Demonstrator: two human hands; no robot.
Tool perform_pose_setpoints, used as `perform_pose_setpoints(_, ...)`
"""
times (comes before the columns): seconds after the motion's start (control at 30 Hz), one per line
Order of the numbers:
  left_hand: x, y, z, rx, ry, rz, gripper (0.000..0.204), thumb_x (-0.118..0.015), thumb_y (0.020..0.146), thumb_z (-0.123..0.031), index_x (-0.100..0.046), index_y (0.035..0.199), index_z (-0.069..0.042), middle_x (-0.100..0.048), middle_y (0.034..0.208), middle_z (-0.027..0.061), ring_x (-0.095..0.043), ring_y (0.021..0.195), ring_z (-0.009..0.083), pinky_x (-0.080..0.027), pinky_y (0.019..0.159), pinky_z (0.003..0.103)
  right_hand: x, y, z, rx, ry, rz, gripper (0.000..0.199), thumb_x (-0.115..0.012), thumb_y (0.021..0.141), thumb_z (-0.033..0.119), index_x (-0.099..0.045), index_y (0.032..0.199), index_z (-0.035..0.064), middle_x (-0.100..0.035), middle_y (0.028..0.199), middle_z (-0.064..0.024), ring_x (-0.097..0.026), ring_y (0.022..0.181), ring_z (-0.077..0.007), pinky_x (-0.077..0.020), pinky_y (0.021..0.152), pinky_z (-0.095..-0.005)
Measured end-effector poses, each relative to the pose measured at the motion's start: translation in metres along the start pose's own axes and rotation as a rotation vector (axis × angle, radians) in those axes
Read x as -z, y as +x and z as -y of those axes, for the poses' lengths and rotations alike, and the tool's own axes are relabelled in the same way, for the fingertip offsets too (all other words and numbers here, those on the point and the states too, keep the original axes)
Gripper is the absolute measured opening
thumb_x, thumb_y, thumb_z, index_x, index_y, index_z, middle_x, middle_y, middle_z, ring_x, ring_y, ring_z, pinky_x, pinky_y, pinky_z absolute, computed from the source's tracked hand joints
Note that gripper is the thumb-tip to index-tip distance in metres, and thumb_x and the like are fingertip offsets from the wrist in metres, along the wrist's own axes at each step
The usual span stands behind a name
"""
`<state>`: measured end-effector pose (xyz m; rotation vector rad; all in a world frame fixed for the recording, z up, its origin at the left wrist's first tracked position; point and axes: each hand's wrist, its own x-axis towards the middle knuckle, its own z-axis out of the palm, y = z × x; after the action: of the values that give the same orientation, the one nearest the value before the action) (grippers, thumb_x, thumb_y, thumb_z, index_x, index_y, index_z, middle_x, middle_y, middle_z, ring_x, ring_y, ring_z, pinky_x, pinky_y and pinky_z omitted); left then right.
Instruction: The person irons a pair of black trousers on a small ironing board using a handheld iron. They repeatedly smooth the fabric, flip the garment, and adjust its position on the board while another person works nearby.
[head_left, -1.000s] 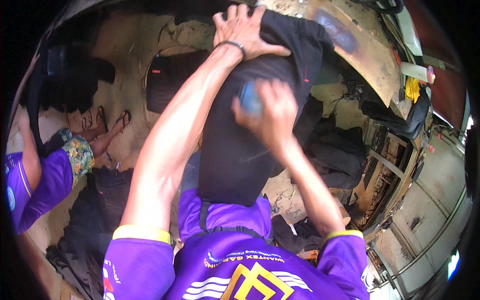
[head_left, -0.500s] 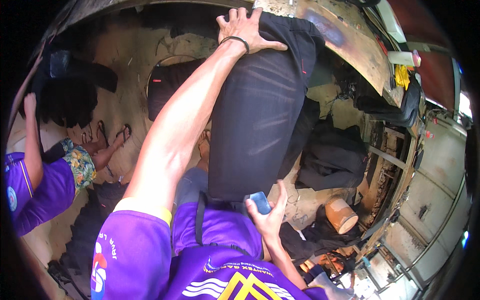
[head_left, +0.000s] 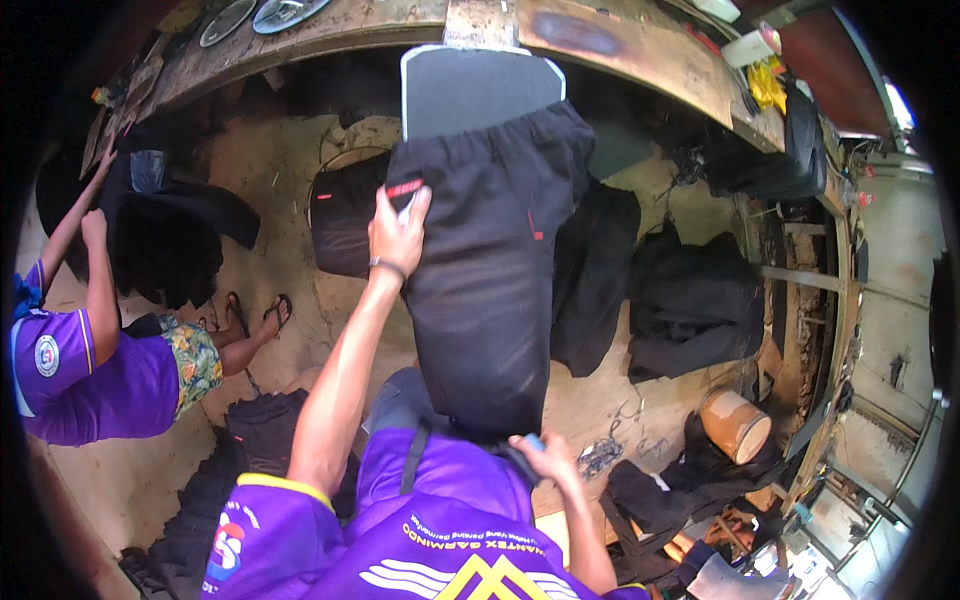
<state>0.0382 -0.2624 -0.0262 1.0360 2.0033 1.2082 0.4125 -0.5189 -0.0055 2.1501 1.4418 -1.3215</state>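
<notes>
A black garment (head_left: 490,260) is pulled over a long grey board (head_left: 478,90) that sticks out from the bench toward me. My left hand (head_left: 397,230) presses flat on the garment's left side, near a small red label. My right hand (head_left: 540,455) is low, at the garment's near end, with its fingers closed around a small light-blue object. A wristband sits on my left wrist.
Another person in a purple shirt (head_left: 90,370) works on dark cloth at the left. Piles of black garments (head_left: 690,300) lie on the floor to the right and near my feet. A brown cylinder (head_left: 735,422) stands at the lower right. A wooden bench (head_left: 620,40) runs along the top.
My left hand has slid from the garment's top end down to its left side. My right hand stays low with the blue object. More of the grey board now shows.
</notes>
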Motion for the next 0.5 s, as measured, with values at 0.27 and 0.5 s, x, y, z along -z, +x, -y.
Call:
perform_pose_setpoints(0.27,0.082,-0.147,0.067,0.164,-0.463,0.363,0.058,-0.072,0.105,-0.012,-0.047,0.155,0.002,-0.064,0.145,0.0120,-0.061,0.131,0.0202,-0.047,0.114,0.035,0.118,0.113,0.125,0.410,0.366,0.010,0.061,-0.061,0.104,0.027,-0.048,0.158,0.0029,-0.065,0.121,-0.0120,-0.068,0.099,-0.0182,-0.0550,0.090,-0.0325)
perform_pose_setpoints(0.5,0.094,-0.284,0.004,0.323,-0.082,1.009,0.046,-0.076,0.097,-0.020,-0.066,0.137,-0.001,-0.077,0.126,0.0129,-0.072,0.116,0.0251,-0.056,0.101,0.041,0.029,0.025,-0.007,0.399,0.344,0.019,0.037,-0.071,0.099,0.032,-0.065,0.105,-0.0038,-0.064,0.093,-0.0141,-0.060,0.091,-0.0190,-0.0499,0.085,-0.0374)
